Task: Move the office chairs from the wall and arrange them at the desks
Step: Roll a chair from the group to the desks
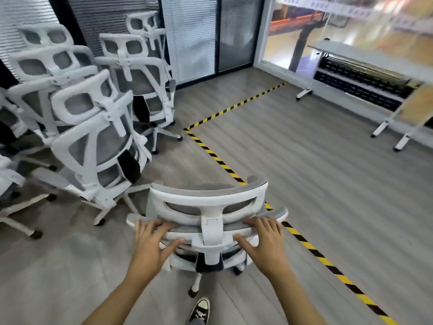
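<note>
The left hand [155, 242] and right hand [264, 240] are both gripping the backrest top of a white mesh office chair [208, 202], which is standing on the grey floor [304, 172] at yellow-black hazard tape [220, 160]. The other office chairs [93, 127] are crowding the left wall.

The forearms [131, 289] are bare, one foot in a black sneaker [200, 309] with white laces and toecap.

White-framed chairs [98, 127], grey mesh; grey wood-grain floor [304, 184]; yellow-black striped tape [311, 249]; sneaker [199, 309] black, probably white-laced.
</note>
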Demonstrator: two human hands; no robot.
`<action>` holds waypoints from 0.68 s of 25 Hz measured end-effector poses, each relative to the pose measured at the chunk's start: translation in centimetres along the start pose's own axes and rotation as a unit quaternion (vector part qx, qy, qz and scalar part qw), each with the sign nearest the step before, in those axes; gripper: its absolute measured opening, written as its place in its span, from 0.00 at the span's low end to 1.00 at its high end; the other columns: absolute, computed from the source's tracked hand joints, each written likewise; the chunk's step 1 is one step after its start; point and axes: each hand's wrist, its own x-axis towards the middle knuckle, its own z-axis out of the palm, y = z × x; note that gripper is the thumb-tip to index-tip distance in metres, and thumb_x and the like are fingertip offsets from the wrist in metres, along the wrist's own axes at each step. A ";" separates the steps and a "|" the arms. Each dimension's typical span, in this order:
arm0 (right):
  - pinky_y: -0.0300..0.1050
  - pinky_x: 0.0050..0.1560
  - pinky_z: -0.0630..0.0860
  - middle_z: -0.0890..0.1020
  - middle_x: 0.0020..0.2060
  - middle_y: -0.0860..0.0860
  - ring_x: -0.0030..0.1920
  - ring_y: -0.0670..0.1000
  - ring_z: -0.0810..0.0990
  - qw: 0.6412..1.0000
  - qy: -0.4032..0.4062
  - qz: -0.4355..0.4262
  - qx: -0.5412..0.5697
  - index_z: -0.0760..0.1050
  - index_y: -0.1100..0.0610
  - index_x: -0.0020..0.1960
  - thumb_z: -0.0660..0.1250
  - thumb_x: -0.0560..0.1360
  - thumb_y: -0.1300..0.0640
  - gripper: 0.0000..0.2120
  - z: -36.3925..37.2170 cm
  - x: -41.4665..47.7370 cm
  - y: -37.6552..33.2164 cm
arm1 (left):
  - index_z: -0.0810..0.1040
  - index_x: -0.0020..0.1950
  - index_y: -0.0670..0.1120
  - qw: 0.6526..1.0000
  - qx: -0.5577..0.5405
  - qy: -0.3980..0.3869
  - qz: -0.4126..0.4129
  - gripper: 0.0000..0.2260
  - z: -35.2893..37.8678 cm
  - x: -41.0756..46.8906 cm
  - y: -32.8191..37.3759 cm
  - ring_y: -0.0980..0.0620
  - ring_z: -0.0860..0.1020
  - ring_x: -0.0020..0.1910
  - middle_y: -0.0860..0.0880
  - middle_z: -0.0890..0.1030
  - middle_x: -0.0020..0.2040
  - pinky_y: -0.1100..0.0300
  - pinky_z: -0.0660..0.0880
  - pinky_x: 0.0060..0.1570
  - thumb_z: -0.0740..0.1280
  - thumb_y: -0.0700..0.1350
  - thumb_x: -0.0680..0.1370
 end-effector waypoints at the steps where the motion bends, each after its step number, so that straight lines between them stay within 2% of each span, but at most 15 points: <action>1: 0.47 0.66 0.66 0.77 0.48 0.40 0.55 0.47 0.75 1.000 0.002 0.018 -0.015 0.76 0.45 0.53 0.66 0.73 0.31 0.20 -0.2 0.9 1.8 | 0.78 0.58 0.60 1.000 -0.014 -0.009 0.019 0.19 1.6 2.5 0.6 0.51 0.74 0.59 0.58 0.74 0.54 0.42 0.46 0.77 0.63 0.69 0.74; 4: 0.44 0.61 0.68 0.75 0.46 0.38 0.53 0.48 0.74 0.995 0.007 0.087 -0.048 0.75 0.45 0.52 0.64 0.73 0.29 0.20 -1.5 2.9 6.1 | 0.80 0.57 0.58 0.996 -0.037 -0.034 0.075 0.19 6.2 9.1 3.1 0.50 0.74 0.58 0.56 0.74 0.53 0.42 0.46 0.77 0.63 0.69 0.75; 8: 0.46 0.59 0.70 0.77 0.48 0.41 0.56 0.50 0.74 0.979 0.020 0.178 -0.094 0.76 0.47 0.54 0.65 0.73 0.32 0.21 -4.5 7.6 12.1 | 0.80 0.55 0.57 0.986 -0.048 -0.085 0.135 0.19 12.4 19.4 8.3 0.48 0.76 0.56 0.52 0.77 0.51 0.37 0.50 0.75 0.63 0.68 0.74; 12: 0.48 0.60 0.69 0.77 0.49 0.42 0.57 0.51 0.73 0.963 0.072 0.243 -0.089 0.76 0.49 0.55 0.68 0.74 0.36 0.19 -6.7 10.1 18.3 | 0.82 0.55 0.56 0.970 -0.057 -0.134 0.193 0.20 18.2 28.0 14.7 0.45 0.76 0.58 0.49 0.78 0.52 0.39 0.51 0.75 0.63 0.67 0.73; 17: 0.46 0.63 0.69 0.75 0.50 0.39 0.57 0.45 0.71 0.947 0.148 0.279 -0.062 0.75 0.45 0.56 0.66 0.76 0.36 0.16 -10.7 12.3 29.3 | 0.82 0.56 0.55 0.950 -0.082 -0.166 0.250 0.22 26.6 38.0 23.3 0.43 0.73 0.61 0.47 0.76 0.56 0.42 0.63 0.70 0.64 0.68 0.72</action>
